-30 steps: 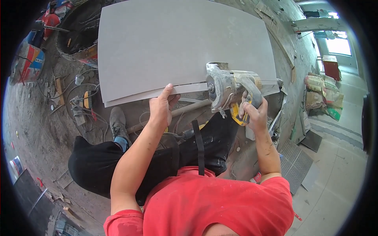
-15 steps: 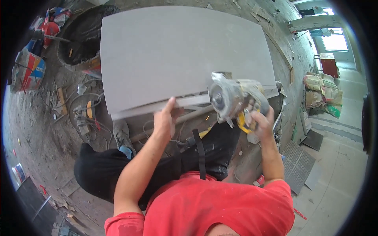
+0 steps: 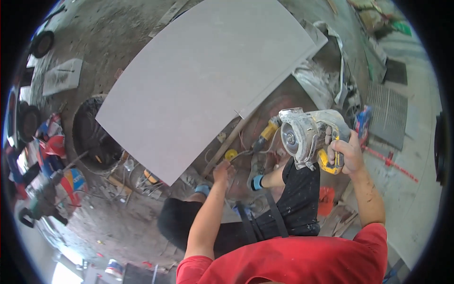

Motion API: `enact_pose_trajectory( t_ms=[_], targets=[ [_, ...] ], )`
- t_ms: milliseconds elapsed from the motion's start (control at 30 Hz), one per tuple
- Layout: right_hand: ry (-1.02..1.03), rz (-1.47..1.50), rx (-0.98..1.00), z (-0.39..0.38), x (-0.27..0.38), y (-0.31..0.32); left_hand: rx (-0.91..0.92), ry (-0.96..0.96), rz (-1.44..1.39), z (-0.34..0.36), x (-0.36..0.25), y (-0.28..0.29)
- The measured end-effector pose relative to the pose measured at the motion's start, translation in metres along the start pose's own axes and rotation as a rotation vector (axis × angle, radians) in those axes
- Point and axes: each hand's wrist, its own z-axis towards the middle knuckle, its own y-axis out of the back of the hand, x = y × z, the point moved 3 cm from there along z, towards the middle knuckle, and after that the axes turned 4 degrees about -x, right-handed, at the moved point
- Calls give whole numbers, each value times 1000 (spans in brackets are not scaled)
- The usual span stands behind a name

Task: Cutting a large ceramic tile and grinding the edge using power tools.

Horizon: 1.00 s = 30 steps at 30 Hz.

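Note:
A large pale grey sheet lies across the upper middle, with a narrow strip along its lower right edge. My right hand is closed on the handle of a dusty circular saw with yellow grip parts, held clear of the sheet's lower right. My left hand is below the sheet's edge with curled fingers; what is in them, if anything, is too small to make out. Beside it are cables and a yellow disc. A yellow power tool lies between the saw and the sheet.
A black bucket stands left of the sheet, beside bags, packaging and a green tool. On the right lie a ribbed grey panel and a red bar. A crumpled white sack sits under the sheet's right end.
My view has swung round, so the sheet appears slanted. My left hand has let go of the sheet's edge and moved lower. The saw has moved away from the sheet, toward the right.

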Motion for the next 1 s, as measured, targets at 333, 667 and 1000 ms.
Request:
enact_pose_trajectory(
  t_ms=[333, 667, 1000],
  targets=[
    [-350, 415, -332, -35, -3, -29, -672, -1030, 721, -190, -345, 23],
    [-409, 712, -670, -45, -25, -84, -603, -636, 643, -103, -389, 40],
    [-316, 1160, -751, -18, 40, -206, -64, 62, 1347, -106, -324, 83]
  ],
)
